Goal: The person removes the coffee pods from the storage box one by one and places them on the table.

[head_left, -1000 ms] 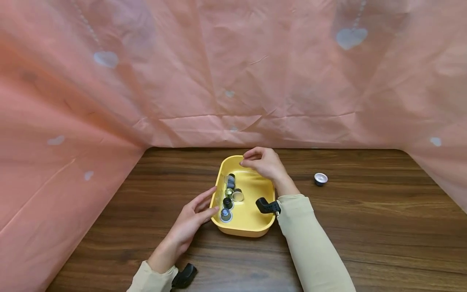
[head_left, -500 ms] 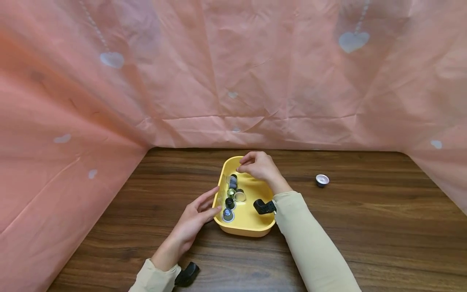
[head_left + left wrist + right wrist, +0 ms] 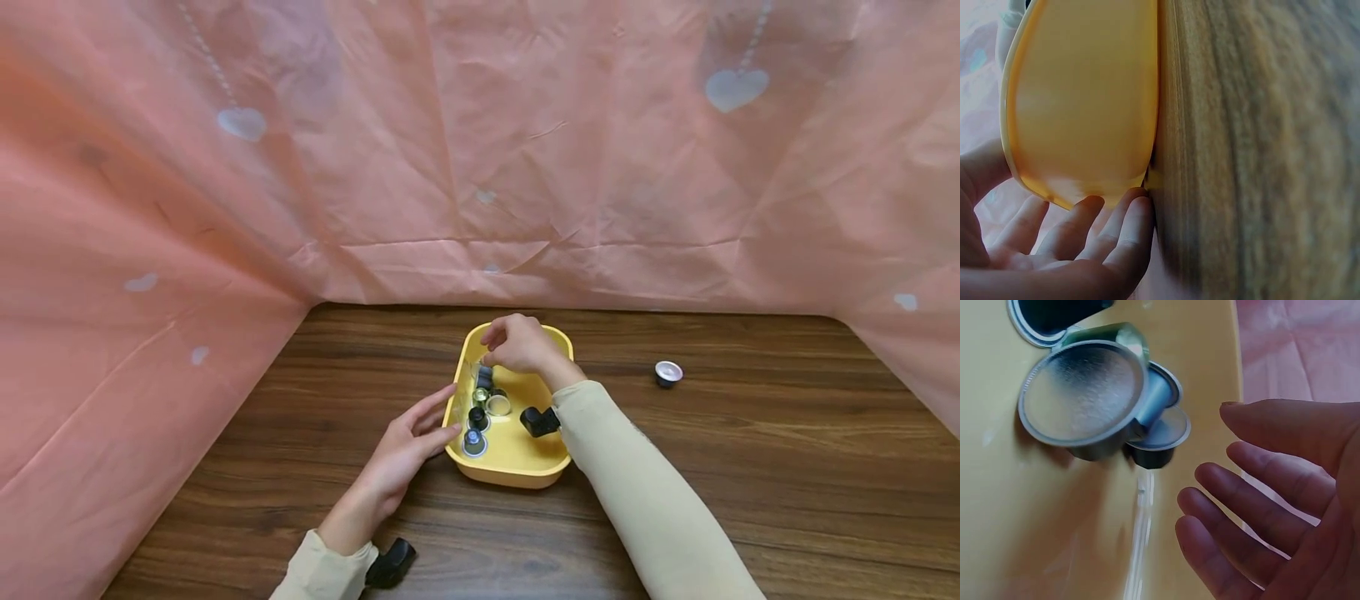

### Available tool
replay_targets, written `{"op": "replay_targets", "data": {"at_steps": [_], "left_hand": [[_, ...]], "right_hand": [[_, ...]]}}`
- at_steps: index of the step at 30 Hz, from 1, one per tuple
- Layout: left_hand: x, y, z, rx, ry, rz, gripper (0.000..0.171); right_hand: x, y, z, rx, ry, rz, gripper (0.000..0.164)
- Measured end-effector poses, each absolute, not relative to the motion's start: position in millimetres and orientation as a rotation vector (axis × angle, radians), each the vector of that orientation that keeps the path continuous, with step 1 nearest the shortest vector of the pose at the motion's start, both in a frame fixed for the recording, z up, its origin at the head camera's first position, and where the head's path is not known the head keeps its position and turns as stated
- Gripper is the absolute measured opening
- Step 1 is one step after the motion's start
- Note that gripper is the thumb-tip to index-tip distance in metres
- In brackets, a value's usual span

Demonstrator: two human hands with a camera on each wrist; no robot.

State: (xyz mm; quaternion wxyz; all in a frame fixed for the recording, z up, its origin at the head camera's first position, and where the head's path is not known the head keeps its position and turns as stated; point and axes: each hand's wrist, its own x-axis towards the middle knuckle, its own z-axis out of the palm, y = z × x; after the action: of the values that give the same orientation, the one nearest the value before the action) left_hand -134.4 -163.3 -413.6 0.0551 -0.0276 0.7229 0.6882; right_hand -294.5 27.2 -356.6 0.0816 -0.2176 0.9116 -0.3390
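Observation:
A yellow tub (image 3: 517, 479) stands on the wooden table with several coffee capsules along its left side. My left hand (image 3: 401, 457) holds the tub's left wall, thumb at the rim and fingertips (image 3: 1088, 203) against the outside. Inside the far part of the tub hovers my right hand (image 3: 520, 346), fingers loosely bent with nothing between them. In the right wrist view a silver-lidded capsule (image 3: 1085, 394), a green one (image 3: 1110, 334), a blue one (image 3: 1159, 394) and a dark one (image 3: 1159, 437) cluster just beside its fingertips, apart from them. A blue-topped capsule (image 3: 474, 440) stands at the tub's near end.
One dark capsule (image 3: 668, 372) with a pale lid sits alone on the table (image 3: 750, 467), right of the tub. A pink curtain (image 3: 600, 167) with heart shapes encloses the back and sides.
My right hand has moved left and lower into the tub, toward the capsules at its far left. The left hand stays at the tub's wall. The whole head view has shifted slightly.

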Motion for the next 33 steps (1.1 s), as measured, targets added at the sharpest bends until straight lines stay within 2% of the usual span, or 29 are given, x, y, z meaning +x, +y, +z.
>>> {"op": "replay_targets", "data": {"at_steps": [14, 22, 33], "left_hand": [[-134.7, -160.9, -412.7, -0.085, 2.198, 2.085, 0.061], [-135.7, -160.9, -413.7, -0.087, 2.190, 2.085, 0.060], [-135.4, -162.5, -412.7, -0.094, 2.215, 2.071, 0.059]], "right_hand": [[-291.4, 14.1, -358.3, -0.614, 2.795, -0.800, 0.026], [-289.2, 7.0, -359.9, -0.553, 2.874, -0.688, 0.015], [-286.7, -2.5, -364.1, -0.498, 2.946, -0.596, 0.031]]}}
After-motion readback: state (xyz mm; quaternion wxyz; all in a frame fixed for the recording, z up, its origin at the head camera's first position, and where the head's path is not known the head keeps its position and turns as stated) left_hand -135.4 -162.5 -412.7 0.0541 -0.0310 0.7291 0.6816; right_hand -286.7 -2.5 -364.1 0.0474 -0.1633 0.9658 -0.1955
